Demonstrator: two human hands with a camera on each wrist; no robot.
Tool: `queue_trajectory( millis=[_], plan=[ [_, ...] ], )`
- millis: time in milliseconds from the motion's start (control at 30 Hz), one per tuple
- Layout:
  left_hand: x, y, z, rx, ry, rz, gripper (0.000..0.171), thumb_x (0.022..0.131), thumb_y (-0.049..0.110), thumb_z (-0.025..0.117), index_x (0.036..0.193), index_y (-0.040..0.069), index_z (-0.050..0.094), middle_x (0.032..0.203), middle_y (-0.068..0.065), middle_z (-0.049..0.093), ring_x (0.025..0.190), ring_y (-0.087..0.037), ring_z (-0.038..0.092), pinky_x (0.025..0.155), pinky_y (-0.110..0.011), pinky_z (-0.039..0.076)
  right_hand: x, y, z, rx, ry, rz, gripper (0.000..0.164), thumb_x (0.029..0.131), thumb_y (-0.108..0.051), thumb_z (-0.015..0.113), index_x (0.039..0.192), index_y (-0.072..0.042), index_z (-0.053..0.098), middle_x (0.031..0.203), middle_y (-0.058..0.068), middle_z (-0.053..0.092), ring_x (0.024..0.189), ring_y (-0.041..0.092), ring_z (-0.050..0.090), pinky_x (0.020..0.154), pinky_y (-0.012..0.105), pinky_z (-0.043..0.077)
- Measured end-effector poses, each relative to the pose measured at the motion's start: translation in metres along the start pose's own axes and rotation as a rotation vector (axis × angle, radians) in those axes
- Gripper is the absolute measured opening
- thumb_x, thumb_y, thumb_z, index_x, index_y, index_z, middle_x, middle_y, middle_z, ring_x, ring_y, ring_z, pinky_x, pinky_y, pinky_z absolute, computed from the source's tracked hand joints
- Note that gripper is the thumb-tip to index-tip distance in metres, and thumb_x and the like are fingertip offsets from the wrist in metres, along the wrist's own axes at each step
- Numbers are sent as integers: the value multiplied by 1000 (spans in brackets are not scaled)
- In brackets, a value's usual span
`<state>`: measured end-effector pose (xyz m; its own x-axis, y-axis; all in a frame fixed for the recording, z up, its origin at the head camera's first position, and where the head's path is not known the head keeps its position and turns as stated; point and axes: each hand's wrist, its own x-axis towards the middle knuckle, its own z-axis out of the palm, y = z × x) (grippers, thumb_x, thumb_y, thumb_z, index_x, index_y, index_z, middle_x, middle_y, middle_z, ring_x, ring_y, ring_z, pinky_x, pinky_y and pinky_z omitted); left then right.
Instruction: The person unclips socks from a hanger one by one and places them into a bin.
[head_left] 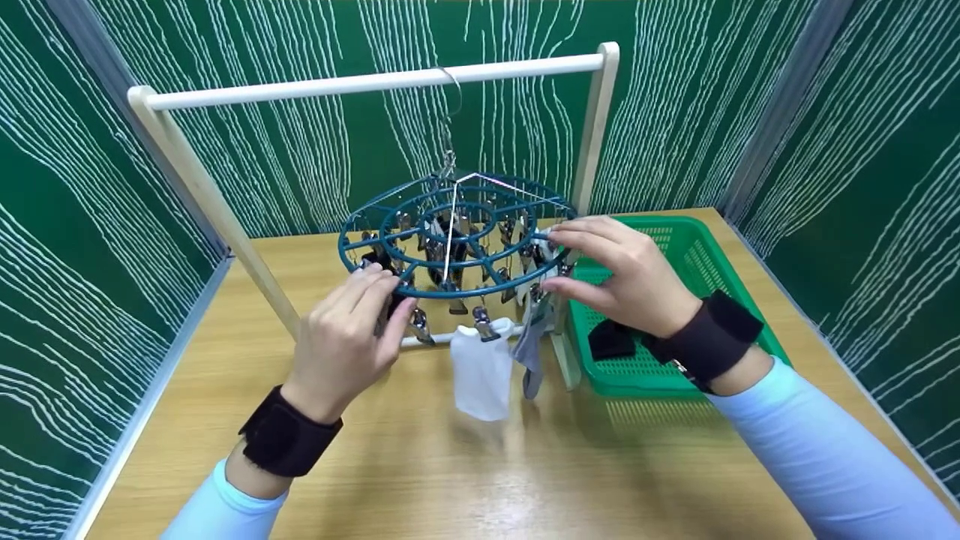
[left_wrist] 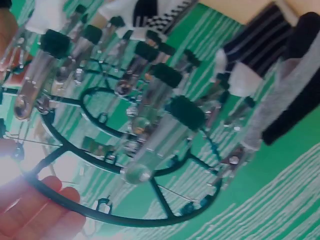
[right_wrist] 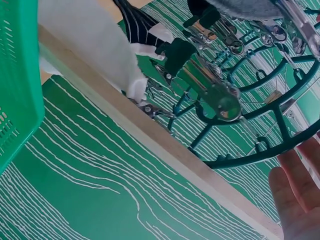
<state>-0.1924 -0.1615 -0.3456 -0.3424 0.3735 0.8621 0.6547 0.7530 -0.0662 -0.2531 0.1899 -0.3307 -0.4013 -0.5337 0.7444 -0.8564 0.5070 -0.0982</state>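
A round blue-green clip hanger (head_left: 480, 291) hangs by its metal hook from a rack's white bar. At its front left rim, my left hand (head_left: 341, 330) touches the ring with extended fingers (left_wrist: 55, 207), thumb held lower. My right hand (head_left: 630, 270) has its fingertips against the right rim, thumb spread apart below. Metal clips with dark green tips dangle under the ring. One front clip holds a white sock (head_left: 480, 375); beside it hangs a grey sock (head_left: 531, 356). A dark striped sock (left_wrist: 260, 42) and further socks show in the wrist views.
The rack's white bar (head_left: 360, 84) runs between wooden posts, the right post (head_left: 594, 142) close to my right hand. A green basket (head_left: 705, 255) on the wooden table (head_left: 360, 457) holds a black cloth item (head_left: 611, 341). Green patterned panels (head_left: 847, 225) enclose the table.
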Motion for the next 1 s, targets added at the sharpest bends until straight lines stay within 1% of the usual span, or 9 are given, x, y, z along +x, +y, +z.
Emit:
queue_trajectory(
  millis=[67, 200, 400, 600, 733, 800, 900, 967, 1000],
  plan=[
    [-1, -4, 1, -7, 5, 0, 26, 93, 11, 84, 109, -9, 77, 107, -26, 80, 108, -40, 80, 97, -51, 65, 0, 0, 1, -7, -17, 7, 51, 94, -27, 88, 132, 3, 73, 129, 21, 76, 118, 37, 72, 100, 53, 63],
    [-3, -10, 3, -49, 43, -11, 25, 92, 7, 84, 108, -10, 76, 108, -27, 80, 108, -42, 79, 97, -53, 64, 2, 0, 2, -26, -45, 16, 46, 95, -22, 86, 133, 2, 74, 130, 22, 77, 120, 37, 73, 103, 53, 62],
    [-6, -15, 8, -114, 103, -51, 24, 90, 3, 84, 109, -9, 76, 109, -26, 80, 108, -43, 78, 97, -55, 64, 6, -1, 4, -30, -41, -4, 31, 97, -17, 84, 121, 2, 79, 121, 21, 80, 114, 38, 76, 99, 53, 64],
    [-6, -12, 7, -120, 124, -90, 26, 89, 4, 84, 110, -8, 76, 114, -25, 79, 113, -43, 76, 101, -56, 62, 7, -2, 4, -34, -38, 14, 29, 95, -17, 86, 115, 3, 80, 114, 22, 81, 104, 36, 78, 93, 52, 66],
    [-5, -4, 6, -90, 165, -89, 26, 95, 12, 82, 112, -6, 76, 117, -24, 77, 113, -42, 72, 102, -53, 59, 8, -2, 4, -38, -43, 21, 28, 94, -17, 86, 113, 3, 80, 111, 22, 81, 100, 35, 78, 91, 51, 67],
    [-4, 1, 7, -77, 209, -64, 25, 98, 15, 79, 111, -5, 75, 112, -23, 76, 106, -41, 69, 97, -51, 58, 8, -3, 4, -40, -44, 16, 27, 94, -17, 86, 112, 3, 80, 110, 22, 81, 99, 35, 78, 90, 51, 67],
    [-2, 10, 9, -75, 267, -9, 23, 102, 19, 75, 104, -4, 73, 100, -20, 73, 92, -37, 66, 82, -46, 57, 9, -3, 4, -41, -42, 10, 27, 94, -17, 86, 111, 3, 81, 109, 21, 81, 97, 35, 78, 88, 50, 67],
    [-1, 17, 9, -111, 255, 9, 22, 102, 19, 74, 101, -3, 70, 93, -17, 71, 83, -33, 64, 74, -42, 56, 9, -4, 4, -42, -41, 8, 27, 94, -17, 86, 111, 3, 81, 109, 21, 81, 96, 34, 78, 88, 49, 68],
    [-1, 20, 9, -135, 231, 12, 21, 101, 18, 75, 99, -2, 70, 90, -15, 71, 80, -30, 64, 71, -40, 56, 9, -4, 4, -43, -42, 9, 27, 94, -17, 86, 111, 3, 81, 109, 21, 81, 96, 34, 78, 87, 49, 68]
  ],
)
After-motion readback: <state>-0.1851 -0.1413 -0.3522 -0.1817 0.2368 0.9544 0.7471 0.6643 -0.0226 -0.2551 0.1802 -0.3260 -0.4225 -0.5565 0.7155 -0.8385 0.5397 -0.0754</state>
